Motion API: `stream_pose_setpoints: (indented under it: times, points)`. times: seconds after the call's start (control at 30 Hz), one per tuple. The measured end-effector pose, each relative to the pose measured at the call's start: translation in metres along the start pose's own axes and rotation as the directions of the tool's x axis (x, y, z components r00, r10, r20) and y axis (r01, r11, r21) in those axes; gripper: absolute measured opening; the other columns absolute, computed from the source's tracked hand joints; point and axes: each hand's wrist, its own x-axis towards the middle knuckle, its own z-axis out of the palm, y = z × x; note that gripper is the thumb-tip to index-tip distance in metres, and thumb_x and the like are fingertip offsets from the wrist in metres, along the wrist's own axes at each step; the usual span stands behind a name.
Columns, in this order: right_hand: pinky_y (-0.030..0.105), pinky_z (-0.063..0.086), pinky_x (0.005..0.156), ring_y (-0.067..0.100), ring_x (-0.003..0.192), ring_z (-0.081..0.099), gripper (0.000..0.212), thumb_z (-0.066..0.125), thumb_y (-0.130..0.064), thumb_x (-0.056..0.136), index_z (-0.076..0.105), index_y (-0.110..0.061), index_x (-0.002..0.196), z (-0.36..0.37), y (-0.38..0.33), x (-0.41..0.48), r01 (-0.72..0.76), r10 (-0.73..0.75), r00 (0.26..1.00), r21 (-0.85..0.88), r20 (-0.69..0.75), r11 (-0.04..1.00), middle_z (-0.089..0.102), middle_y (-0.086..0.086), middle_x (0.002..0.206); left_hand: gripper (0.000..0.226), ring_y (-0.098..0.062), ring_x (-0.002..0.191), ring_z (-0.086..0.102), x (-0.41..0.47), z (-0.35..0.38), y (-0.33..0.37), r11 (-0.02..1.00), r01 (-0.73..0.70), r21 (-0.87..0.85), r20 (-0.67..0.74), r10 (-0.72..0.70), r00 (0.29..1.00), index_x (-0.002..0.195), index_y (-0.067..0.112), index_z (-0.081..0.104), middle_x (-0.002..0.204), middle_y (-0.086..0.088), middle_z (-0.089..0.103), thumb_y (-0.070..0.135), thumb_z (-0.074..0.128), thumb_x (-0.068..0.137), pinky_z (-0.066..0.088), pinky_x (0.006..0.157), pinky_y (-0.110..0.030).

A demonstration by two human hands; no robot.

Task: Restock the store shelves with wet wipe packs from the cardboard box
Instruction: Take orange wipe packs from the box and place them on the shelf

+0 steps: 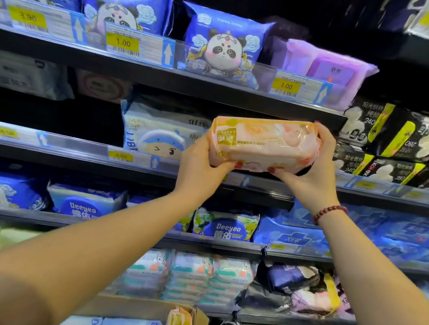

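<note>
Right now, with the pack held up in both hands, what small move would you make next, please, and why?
Probably ease the pink pack forward onto the shelf: left hand and right hand hold it in front of the dark gap between the white pack and black packs.

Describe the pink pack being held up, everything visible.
The pink wet wipe pack is a soft, glossy plastic-wrapped block, pale pink with an orange-yellow end panel bearing print. It is held lengthwise, roughly level, in front of the second shelf. The left hand holds its left end, the right hand its right end, thumbs underneath.
</note>
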Motion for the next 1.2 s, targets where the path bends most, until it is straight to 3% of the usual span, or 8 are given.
stream_pose_setpoints:
  times: [0.1, 0.17, 0.23, 0.4, 0.73, 0.83, 0.97, 1.2]
  points:
    - [-0.002, 0.031, 0.092, -0.015, 0.111, 0.042, 0.096, 0.082, -0.003, 0.070, 0.024, -0.016, 0.145, 0.002, 0.015, -0.005, -0.054, 0.050, 0.998, -0.082, -0.039, 0.995, 0.040, -0.019, 0.130, 0.075, -0.005, 0.104, 0.057, 0.005, 0.012, -0.005, 0.999, 0.011, -0.032, 0.066, -0.009, 0.998, 0.139, 0.024, 0.036, 0.114, 0.011, 0.059, 0.019, 0.079, 0.078, 0.051, 0.086, -0.021]
    - [0.015, 0.040, 0.100, 0.002, 0.117, 0.046, 0.077, 0.078, -0.012, 0.077, 0.036, -0.022, 0.140, 0.002, 0.024, -0.007, -0.083, 0.072, 0.994, -0.136, -0.083, 0.987, 0.047, -0.010, 0.133, 0.070, -0.008, 0.093, 0.059, 0.009, 0.019, -0.008, 1.000, 0.001, 0.023, 0.086, -0.003, 0.996, 0.139, 0.023, 0.034, 0.105, 0.008, 0.061, 0.027, 0.075, 0.082, 0.050, 0.080, -0.023]
    - [0.036, 0.051, 0.095, 0.015, 0.110, 0.055, 0.054, 0.075, -0.018, 0.081, 0.052, -0.018, 0.129, 0.003, 0.032, -0.004, -0.125, 0.108, 0.988, -0.160, -0.110, 0.979, 0.056, 0.000, 0.123, 0.057, -0.005, 0.073, 0.053, 0.016, 0.021, -0.009, 0.988, -0.043, 0.147, 0.098, 0.029, 0.995, 0.135, 0.022, 0.041, 0.082, 0.010, 0.055, 0.031, 0.070, 0.087, 0.047, 0.069, -0.027]
    - [0.024, 0.038, 0.087, 0.018, 0.098, 0.046, 0.062, 0.078, -0.034, 0.076, 0.053, -0.022, 0.131, 0.014, 0.027, 0.007, -0.174, 0.181, 0.983, -0.384, -0.019, 0.907, 0.042, 0.010, 0.122, 0.041, -0.018, 0.084, 0.063, 0.028, 0.014, -0.013, 0.959, -0.080, 0.272, 0.109, 0.052, 0.993, 0.123, 0.029, 0.052, 0.095, -0.002, 0.067, 0.031, 0.070, 0.086, 0.055, 0.072, -0.037]
    - [0.029, 0.042, 0.090, 0.030, 0.101, 0.053, 0.050, 0.078, -0.028, 0.078, 0.058, -0.012, 0.121, 0.032, 0.026, 0.016, -0.241, 0.218, 0.971, -0.432, -0.103, 0.869, 0.038, 0.014, 0.129, 0.061, -0.030, 0.080, 0.059, 0.044, 0.032, -0.013, 0.887, -0.037, 0.461, 0.120, -0.021, 0.993, 0.133, 0.023, 0.043, 0.090, -0.011, 0.061, -0.003, 0.059, 0.080, 0.055, 0.067, -0.046]
    - [0.028, 0.040, 0.086, 0.035, 0.106, 0.054, 0.041, 0.076, -0.026, 0.080, 0.059, -0.006, 0.112, 0.036, 0.031, 0.022, -0.299, 0.260, 0.954, -0.473, -0.147, 0.829, 0.036, 0.017, 0.137, 0.049, -0.031, 0.088, 0.060, 0.047, 0.038, -0.014, 0.880, -0.019, 0.474, 0.092, -0.028, 0.995, 0.126, 0.016, 0.049, 0.100, -0.012, 0.062, -0.001, 0.059, 0.082, 0.054, 0.071, -0.046]
    - [0.037, 0.045, 0.093, 0.039, 0.111, 0.054, 0.045, 0.072, -0.024, 0.084, 0.056, -0.007, 0.123, 0.041, 0.036, 0.026, -0.343, 0.306, 0.939, -0.496, -0.158, 0.798, 0.034, 0.017, 0.140, 0.038, -0.030, 0.095, 0.059, 0.047, 0.043, -0.017, 0.852, -0.002, 0.523, 0.069, -0.040, 0.997, 0.120, 0.013, 0.052, 0.107, -0.012, 0.061, 0.006, 0.063, 0.084, 0.052, 0.072, -0.041]
    - [0.035, 0.045, 0.091, 0.037, 0.109, 0.054, 0.048, 0.068, -0.026, 0.086, 0.053, -0.011, 0.130, 0.037, 0.031, 0.018, -0.328, 0.313, 0.943, -0.481, -0.113, 0.813, 0.033, 0.016, 0.139, 0.044, -0.029, 0.099, 0.059, 0.043, 0.034, -0.014, 0.880, -0.036, 0.474, 0.146, -0.038, 0.989, 0.126, 0.015, 0.047, 0.111, -0.011, 0.060, 0.013, 0.064, 0.086, 0.054, 0.079, -0.043]
